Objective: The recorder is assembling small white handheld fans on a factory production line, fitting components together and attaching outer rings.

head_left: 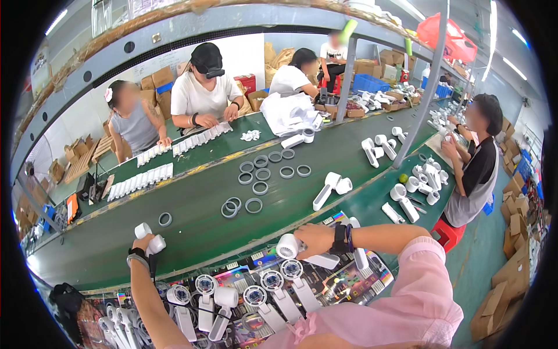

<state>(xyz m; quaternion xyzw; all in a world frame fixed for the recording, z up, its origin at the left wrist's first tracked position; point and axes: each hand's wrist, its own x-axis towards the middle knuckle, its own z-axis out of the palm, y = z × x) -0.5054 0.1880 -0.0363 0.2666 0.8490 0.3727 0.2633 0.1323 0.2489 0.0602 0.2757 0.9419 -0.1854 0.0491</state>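
Observation:
At the near edge of the green belt (192,241), my left hand (143,242) is closed round a white handheld fan (156,244), whose rounded ends show on either side of it. My right hand (317,239) grips another white handheld fan (288,246) by its head, with the grille facing left; its fingers are partly hidden. Several white fans with exposed round fronts (272,280) lie between my forearms on a worktop covered in printed sheets (354,285). A white fan (225,297) with a closed head is among them.
Grey rings (253,205) are scattered along the belt. A white fan (328,191) lies beyond my right hand, with more fans (427,177) at the right-hand table. A slanted metal post (427,93) rises there. Co-workers (208,93) sit across the belt, and another person (482,157) at right.

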